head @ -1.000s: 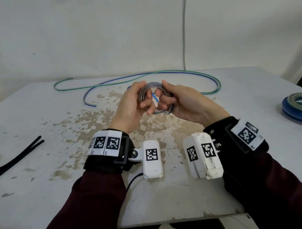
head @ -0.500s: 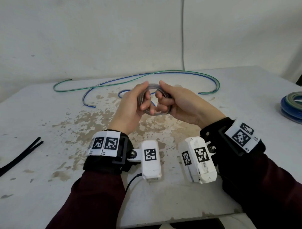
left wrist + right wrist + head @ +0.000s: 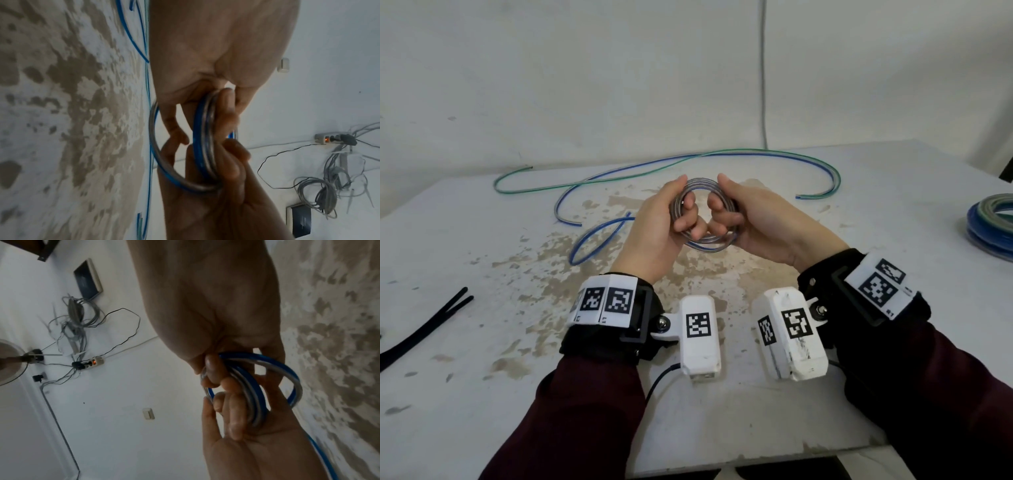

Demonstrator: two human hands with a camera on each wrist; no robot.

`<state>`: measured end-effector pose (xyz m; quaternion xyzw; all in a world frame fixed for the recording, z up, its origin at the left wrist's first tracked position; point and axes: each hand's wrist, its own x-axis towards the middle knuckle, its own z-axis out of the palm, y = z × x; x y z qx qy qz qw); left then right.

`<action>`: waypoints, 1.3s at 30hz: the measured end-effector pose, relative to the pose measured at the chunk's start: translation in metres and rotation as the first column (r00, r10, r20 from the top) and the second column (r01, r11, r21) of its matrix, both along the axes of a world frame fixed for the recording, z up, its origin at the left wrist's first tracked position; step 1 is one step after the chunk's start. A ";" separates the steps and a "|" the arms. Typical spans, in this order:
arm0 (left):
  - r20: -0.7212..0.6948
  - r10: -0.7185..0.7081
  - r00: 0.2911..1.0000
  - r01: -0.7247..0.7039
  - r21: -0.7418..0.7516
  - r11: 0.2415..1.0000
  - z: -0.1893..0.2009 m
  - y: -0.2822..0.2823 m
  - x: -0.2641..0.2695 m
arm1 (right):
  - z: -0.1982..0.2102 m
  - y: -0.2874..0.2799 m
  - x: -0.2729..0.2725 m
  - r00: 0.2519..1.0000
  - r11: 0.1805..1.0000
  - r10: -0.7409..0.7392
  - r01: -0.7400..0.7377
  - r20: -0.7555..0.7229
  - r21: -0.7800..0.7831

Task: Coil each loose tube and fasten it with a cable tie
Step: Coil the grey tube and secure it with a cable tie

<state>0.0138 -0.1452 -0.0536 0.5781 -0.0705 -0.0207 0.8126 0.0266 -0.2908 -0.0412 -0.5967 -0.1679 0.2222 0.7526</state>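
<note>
I hold a small coil of clear-and-blue tube above the middle of the table. My left hand grips its left side, my right hand its right side, with the fingers of both curled through the ring. The coil's loose tail lies in a narrow loop on the table left of my left hand. The left wrist view shows the coil wedged between fingers; in the right wrist view the coil is also gripped. Black cable ties lie at the left edge.
Two long loose tubes, one blue and one green, curve across the back of the stained white table. Coiled blue and green tubes are stacked at the right edge. A wall stands close behind the table.
The tube's loose tail has swung out to the left and nearer, beside my left hand. My fingers have shifted round the coil, and both hands kept hold of it.
</note>
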 end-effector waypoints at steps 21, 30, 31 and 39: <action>0.285 0.178 0.942 -0.138 -0.155 0.978 0.008 0.004 -0.002 | 0.007 -0.019 0.001 0.851 0.884 0.086 0.174 0.518 -0.433; 0.292 0.206 0.934 -0.151 -0.201 0.968 0.010 0.006 -0.002 | 0.002 -0.037 0.013 0.893 0.746 -0.087 0.351 0.441 -0.566; 0.295 0.206 0.933 -0.151 -0.200 0.968 0.011 0.006 -0.002 | 0.003 -0.039 0.013 0.910 0.781 -0.136 0.342 0.392 -0.523; 0.331 0.195 0.923 -0.156 -0.142 0.977 0.012 0.004 -0.004 | 0.006 -0.047 0.025 0.581 0.630 -0.549 0.760 0.601 -0.160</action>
